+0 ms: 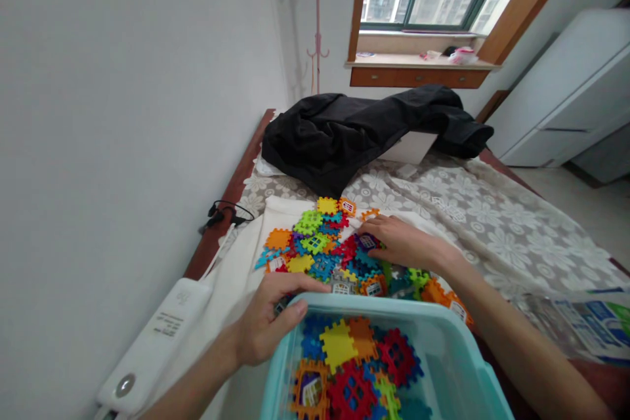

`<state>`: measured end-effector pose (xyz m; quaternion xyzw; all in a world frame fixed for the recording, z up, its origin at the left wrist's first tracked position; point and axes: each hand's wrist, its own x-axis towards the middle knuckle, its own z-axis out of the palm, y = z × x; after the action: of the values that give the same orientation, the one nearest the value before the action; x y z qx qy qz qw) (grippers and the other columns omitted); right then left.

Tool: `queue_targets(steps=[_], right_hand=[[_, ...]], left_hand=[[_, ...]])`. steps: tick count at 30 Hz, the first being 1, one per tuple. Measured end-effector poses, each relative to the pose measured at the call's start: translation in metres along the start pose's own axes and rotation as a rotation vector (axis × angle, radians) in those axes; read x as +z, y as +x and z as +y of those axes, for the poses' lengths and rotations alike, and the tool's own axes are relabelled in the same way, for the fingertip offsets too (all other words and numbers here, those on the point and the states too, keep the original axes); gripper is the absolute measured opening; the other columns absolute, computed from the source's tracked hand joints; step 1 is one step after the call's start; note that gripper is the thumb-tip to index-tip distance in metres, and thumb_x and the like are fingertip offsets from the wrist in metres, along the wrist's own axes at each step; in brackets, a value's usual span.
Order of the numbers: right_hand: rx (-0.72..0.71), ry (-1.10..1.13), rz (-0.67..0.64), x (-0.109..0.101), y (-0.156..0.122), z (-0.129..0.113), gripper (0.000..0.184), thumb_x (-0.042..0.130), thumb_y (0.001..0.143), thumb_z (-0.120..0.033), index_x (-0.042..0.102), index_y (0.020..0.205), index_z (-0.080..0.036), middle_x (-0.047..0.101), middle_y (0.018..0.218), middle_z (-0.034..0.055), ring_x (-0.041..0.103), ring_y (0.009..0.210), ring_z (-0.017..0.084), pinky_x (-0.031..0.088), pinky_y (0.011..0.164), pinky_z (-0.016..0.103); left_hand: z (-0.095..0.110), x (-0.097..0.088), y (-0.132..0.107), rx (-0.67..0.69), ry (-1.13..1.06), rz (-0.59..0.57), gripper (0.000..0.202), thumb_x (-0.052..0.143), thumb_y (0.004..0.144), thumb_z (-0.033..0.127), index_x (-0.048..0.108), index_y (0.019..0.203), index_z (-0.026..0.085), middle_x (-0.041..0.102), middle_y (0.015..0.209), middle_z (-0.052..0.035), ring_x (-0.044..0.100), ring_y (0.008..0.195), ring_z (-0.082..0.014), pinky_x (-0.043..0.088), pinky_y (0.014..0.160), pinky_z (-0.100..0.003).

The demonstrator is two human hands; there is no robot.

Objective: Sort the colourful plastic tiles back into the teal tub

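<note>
Many multicoloured, notched plastic tiles [323, 266] lie piled on white cloth [236, 298] beyond the pale-blue plastic tub [388, 305] your left hand [266, 318] grips; your right hand [401, 241] touches the pile, its hold unclear

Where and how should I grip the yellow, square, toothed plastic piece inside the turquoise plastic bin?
Probably pinch opposite toothed edges of the yellow piece, coming from above: it lies broad face up, apparently uncovered, and the bin is open-topped with raised walls.
</note>
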<state>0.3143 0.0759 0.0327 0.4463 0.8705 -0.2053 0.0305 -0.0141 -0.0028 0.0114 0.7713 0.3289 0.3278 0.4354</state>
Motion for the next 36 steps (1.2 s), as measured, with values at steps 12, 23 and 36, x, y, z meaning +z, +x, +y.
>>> queue_targets(steps=[12,23,36], right_hand=[[-0.028,0.030,-0.048,-0.001,-0.005,0.006,0.021,0.067,0.094,-0.026,0.073,0.114,-0.024,0.074,0.122,0.0083,0.066,0.120,0.029,0.041,0.109,0.047],[-0.074,0.252,0.071,-0.036,-0.023,-0.009,0.014,0.063,0.102,-0.034,0.068,0.100,-0.020,0.073,0.096,0.0035,0.064,0.087,0.018,0.045,0.080,0.032],[-0.109,-0.011,-0.090,0.003,-0.025,-0.040,0.018,0.060,0.084,-0.010,0.064,0.099,-0.018,0.069,0.108,0.0099,0.065,0.104,0.027,0.050,0.090,0.041]], left_hand=[[0.002,-0.001,-0.009,0.091,0.036,-0.019,0.034,0.059,0.096,0.028,0.075,0.125,0.024,0.079,0.111,-0.0061,0.071,0.101,-0.0216,0.048,0.095,-0.032],[-0.002,0.001,-0.010,0.155,0.066,0.003,0.039,0.059,0.094,0.021,0.072,0.130,0.027,0.078,0.114,-0.0037,0.070,0.105,-0.0203,0.047,0.097,-0.030],[-0.004,0.001,-0.009,0.167,0.094,0.001,0.039,0.058,0.094,0.021,0.072,0.130,0.028,0.079,0.116,-0.0013,0.069,0.106,-0.0190,0.044,0.100,-0.029]])
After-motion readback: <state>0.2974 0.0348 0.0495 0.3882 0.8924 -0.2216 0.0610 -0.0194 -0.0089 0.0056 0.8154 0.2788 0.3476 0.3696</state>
